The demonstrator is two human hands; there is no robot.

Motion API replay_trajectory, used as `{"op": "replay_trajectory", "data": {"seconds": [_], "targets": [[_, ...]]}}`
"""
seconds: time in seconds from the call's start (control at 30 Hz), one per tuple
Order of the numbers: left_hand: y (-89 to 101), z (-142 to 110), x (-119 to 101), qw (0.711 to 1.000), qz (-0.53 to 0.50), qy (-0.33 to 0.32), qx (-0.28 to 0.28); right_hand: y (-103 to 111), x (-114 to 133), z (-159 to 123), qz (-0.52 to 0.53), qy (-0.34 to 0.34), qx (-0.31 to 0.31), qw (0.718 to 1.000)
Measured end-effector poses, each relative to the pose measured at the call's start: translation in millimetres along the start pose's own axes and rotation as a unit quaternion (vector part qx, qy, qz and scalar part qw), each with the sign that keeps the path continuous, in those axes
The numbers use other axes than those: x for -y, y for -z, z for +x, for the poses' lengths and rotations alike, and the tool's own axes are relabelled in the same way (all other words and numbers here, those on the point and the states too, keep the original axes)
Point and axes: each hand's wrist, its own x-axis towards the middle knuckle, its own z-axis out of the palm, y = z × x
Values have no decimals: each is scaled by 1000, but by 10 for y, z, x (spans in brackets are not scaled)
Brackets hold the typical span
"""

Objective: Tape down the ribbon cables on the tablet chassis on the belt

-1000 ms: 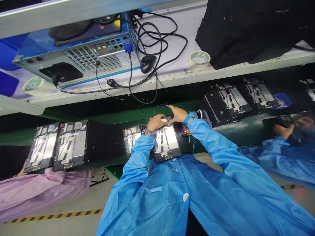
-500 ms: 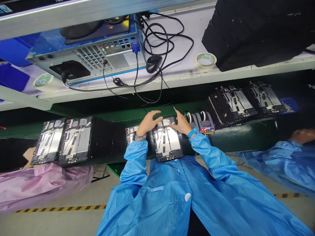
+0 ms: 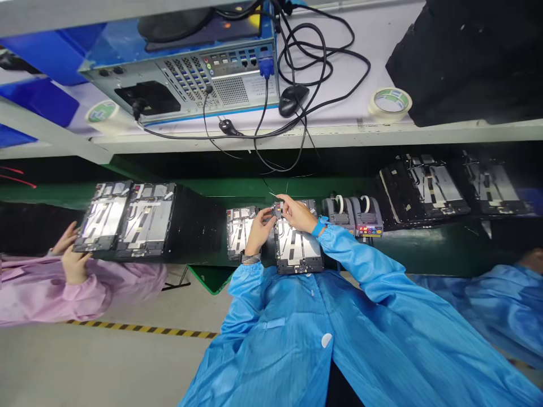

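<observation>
An opened tablet, with silver battery plates and dark edges, lies before me at the bench edge, against my blue smock. At its upper left corner, my left hand has thumb and index finger pinched together; whatever is between them is too small to make out. My right hand is closed over the tablet's top part, and a slim pale pointed tool sticks out from its fingers towards the upper left. Its kind is unclear. Just left of my left hand lies another opened tablet, partly covered.
Two tape dispensers stand right of my tablet. Stacked opened tablets lie further right. A co-worker's hands touch opened tablets at left. Above, a shelf holds a computer case, cables, a mouse and tape rolls.
My hands have come closer together at the tablet's top edge. Spread fingers have closed, and the slim tool has swung to the left. A co-worker's hands have come into view at left.
</observation>
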Motion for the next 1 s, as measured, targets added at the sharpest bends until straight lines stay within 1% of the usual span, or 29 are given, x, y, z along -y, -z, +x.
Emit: {"op": "replay_trajectory", "data": {"seconds": [0.2,0.3,0.4,0.5,0.6,0.73,0.8,0.83,0.87,0.9,0.93,0.97,1.0], "targets": [[-136,10,60,1000,1,-2,-26,54,25,108,-9,11,4,1000],[-157,29,96,999,-10,-8,-32,63,43,141,-12,31,5,999],[-154,45,112,999,-11,-8,-32,63,25,163,-18,56,29,998],[-158,56,98,999,-10,-5,-35,53,-16,161,-34,47,41,997],[-180,70,69,999,-16,-4,-41,30,-48,134,-43,32,39,998],[-198,103,48,999,-14,5,-50,27,-26,88,-25,22,8,999],[-191,126,48,999,-16,9,-51,60,29,36,16,9,-38,999],[-183,138,48,999,-18,10,-50,80,70,-7,54,-5,-67,996],[-173,150,48,999,-19,12,-49,99,118,-64,111,-25,-93,989],[-162,161,47,999,-18,13,-47,110,172,-136,185,-50,-107,976],[-151,171,45,999,-17,13,-42,110,227,-218,273,-79,-104,953],[-142,178,41,999,-14,10,-38,96,282,-307,366,-110,-89,920],[-134,183,35,999,-10,4,-34,66,331,-396,454,-140,-69,877]]}}
